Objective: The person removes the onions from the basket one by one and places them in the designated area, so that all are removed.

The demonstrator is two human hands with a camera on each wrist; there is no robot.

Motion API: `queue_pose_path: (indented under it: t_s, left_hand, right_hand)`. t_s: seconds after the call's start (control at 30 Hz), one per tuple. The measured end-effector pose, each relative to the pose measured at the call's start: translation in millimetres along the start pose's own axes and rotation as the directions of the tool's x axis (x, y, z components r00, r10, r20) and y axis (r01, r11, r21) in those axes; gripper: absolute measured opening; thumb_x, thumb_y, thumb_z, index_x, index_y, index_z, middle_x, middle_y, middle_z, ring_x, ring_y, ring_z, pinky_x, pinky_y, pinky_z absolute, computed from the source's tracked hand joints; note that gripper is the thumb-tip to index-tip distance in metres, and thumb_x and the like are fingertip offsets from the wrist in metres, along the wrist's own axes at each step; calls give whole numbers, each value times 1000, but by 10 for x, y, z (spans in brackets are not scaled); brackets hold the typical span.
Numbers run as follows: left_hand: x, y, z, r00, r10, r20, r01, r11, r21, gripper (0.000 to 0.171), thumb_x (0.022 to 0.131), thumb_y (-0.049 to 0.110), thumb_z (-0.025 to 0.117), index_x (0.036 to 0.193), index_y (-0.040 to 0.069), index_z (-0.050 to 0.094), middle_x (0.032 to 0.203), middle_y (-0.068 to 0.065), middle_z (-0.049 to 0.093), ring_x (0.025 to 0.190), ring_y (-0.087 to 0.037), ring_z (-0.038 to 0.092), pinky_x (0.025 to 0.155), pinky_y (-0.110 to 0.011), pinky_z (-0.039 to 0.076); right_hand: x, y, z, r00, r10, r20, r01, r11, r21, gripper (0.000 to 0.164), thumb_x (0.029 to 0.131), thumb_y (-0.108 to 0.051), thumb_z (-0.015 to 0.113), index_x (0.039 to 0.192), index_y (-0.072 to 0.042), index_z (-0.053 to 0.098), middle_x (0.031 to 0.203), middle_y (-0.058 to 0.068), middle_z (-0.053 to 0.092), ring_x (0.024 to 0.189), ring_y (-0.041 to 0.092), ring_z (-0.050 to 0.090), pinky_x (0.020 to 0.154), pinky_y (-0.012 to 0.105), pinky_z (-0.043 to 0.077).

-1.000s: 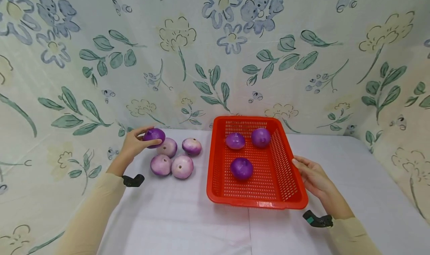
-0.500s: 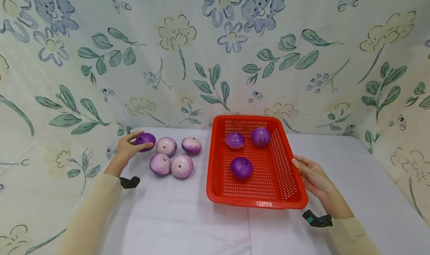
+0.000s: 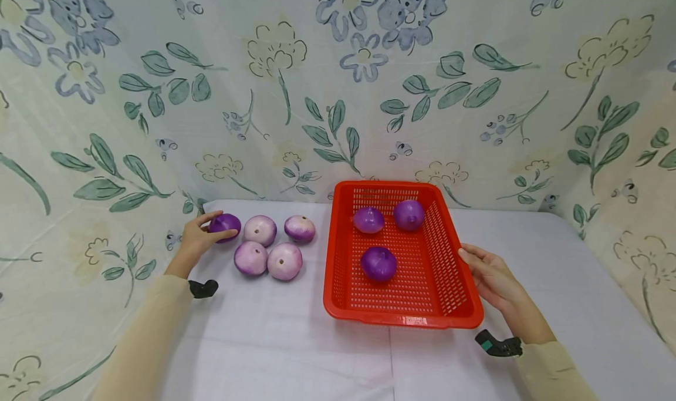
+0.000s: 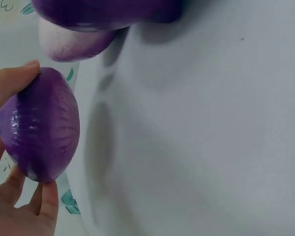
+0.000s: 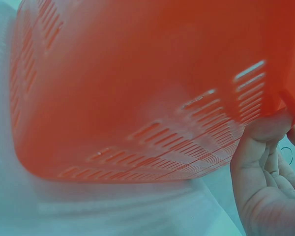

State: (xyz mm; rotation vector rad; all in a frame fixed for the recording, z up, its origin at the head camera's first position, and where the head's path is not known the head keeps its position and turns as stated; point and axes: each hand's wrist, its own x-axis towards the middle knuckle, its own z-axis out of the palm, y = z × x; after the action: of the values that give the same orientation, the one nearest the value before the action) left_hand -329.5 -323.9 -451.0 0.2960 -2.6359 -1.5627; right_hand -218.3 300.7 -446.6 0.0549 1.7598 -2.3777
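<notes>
My left hand (image 3: 197,241) pinches a dark purple onion (image 3: 225,228) between thumb and fingertips, at the far left of the table. The left wrist view shows that onion (image 4: 42,125) on its side, the thumb on one side and fingertips on the other. Just right of it sit several paler onions (image 3: 284,262), pink-white with purple edges. A red plastic basket (image 3: 404,320) with slotted walls stands right of centre, holding three purple onions (image 3: 378,264). My right hand (image 3: 493,276) grips its right rim, with the thumb against the outer wall in the right wrist view.
A white cloth (image 3: 296,354) covers the table. Behind it and along the sides hangs a floral curtain (image 3: 317,66), close to the basket's back edge and the left hand. Dark bands (image 3: 203,288) sit at both wrists.
My left hand has moved left and slightly down with the purple onion, away from above the paler onions to a spot beside them. The right hand and basket have stayed put.
</notes>
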Motion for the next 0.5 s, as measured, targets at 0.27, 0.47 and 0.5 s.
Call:
queue_pose_path:
  t_s: [0.27,0.47,0.5]
  left_hand:
    - [27,-52,4,1000,8,17,-9,999,41,81,81,27,85,150,10,45,156,-27,30,138,-47,34,111,-57,33]
    - [21,-76,4,1000,14,21,-15,997,78,82,81,27,85,150,8,45,155,-28,31,137,-47,36,111,-57,33]
    - [23,-75,3,1000,12,24,-14,996,83,83,81,29,85,150,8,44,155,-29,31,137,-48,35,111,-58,32]
  right_hand:
    - [-11,-11,3,1000,9,-18,-9,1000,-6,15,104,-16,55,116,-21,62,107,-3,70,91,12,67,80,27,58]
    - [-16,-18,9,1000,9,-11,-9,1000,-13,15,104,-16,54,117,-20,61,107,-3,70,91,12,67,80,28,58]
    - [-14,-17,6,1000,8,-9,-8,1000,-13,15,104,-16,54,117,-20,61,107,-3,70,91,12,67,80,28,58]
